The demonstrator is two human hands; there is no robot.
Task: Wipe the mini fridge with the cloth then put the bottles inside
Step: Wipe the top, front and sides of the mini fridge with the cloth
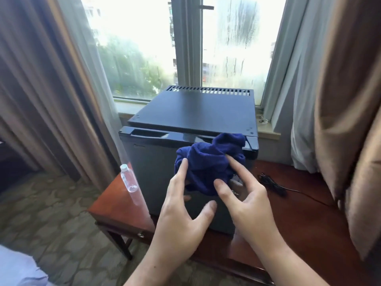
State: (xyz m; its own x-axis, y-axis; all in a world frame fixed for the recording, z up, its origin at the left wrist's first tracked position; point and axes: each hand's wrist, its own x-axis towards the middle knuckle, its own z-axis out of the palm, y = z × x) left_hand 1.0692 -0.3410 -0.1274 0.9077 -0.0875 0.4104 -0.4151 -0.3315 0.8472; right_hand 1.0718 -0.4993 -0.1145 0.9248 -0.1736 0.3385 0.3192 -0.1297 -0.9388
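Observation:
A black mini fridge [195, 112] stands on a reddish wooden table [117, 205] in front of the window, its door closed. A crumpled dark blue cloth [208, 159] hangs against the upper right of the door front. My left hand [183, 205] has spread fingers, and its fingertips touch the cloth's lower left. My right hand [243, 195] pinches the cloth's right side between fingers and thumb. One small clear bottle with a white cap [128, 178] stands on the table, left of the fridge.
A black cable [274, 185] lies on the table right of the fridge. Brown and sheer curtains [340, 100] hang close on both sides. Patterned carpet [51, 213] lies below left, and the window sill runs behind the fridge.

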